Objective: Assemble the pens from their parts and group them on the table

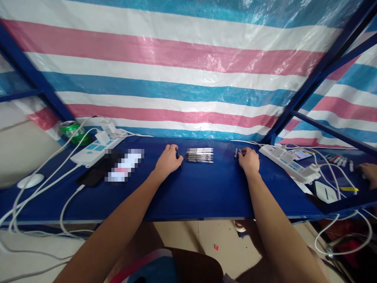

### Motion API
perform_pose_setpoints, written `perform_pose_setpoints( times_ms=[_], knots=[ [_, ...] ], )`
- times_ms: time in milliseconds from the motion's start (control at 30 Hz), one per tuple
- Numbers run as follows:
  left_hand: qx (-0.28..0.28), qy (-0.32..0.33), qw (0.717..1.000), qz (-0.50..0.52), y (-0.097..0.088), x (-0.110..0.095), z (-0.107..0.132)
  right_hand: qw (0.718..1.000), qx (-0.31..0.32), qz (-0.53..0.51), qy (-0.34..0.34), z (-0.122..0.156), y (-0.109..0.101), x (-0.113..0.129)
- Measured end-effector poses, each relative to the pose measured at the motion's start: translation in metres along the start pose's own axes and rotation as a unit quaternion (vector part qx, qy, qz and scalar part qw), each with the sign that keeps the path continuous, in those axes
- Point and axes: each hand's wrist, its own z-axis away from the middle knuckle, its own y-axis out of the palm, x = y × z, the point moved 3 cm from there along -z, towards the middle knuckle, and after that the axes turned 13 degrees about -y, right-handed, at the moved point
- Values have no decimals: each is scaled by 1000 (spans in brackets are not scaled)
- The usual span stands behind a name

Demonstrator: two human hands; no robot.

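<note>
A neat row of several white and silver pens (199,155) lies on the blue table (194,192) between my hands. My left hand (168,160) rests just left of the row, its fingers curled round a small dark pen part. To the right of the row, my right hand (249,161) has its fingers closed on small dark pen parts (236,152) that lie on the table.
A white power strip (96,149) with cables, a green can (71,129) and a dark phone (94,175) sit at the left. Another power strip (290,163) and a white device (325,192) lie right. Another person's hand (368,172) works at the far right by more pens (338,160).
</note>
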Motion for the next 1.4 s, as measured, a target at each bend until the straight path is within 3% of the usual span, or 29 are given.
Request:
perform_pose_setpoints(
  times_ms=[133,333,500,567,667,767,1033,1400],
  knots=[
    [12,-26,999,-37,-4,-3,2,1000,-2,-5,8,0,0,-2],
    [-11,-43,997,-67,-10,-1,4,997,-65,-46,18,2,-5,4],
    [-70,4,997,36,-12,0,-3,973,-134,-177,-61,-3,-9,17],
    [-75,55,988,119,-10,-2,-4,949,-110,-282,-85,-4,-4,26],
    [-47,134,963,230,-3,-8,-3,895,-24,-433,-100,-1,7,42],
    [-17,192,946,259,2,-15,1,862,25,-491,-121,5,11,59],
    [18,271,949,163,3,-29,18,849,56,-476,-223,24,4,96],
    [30,291,946,139,9,-30,20,832,83,-488,-251,33,9,109]
  ],
)
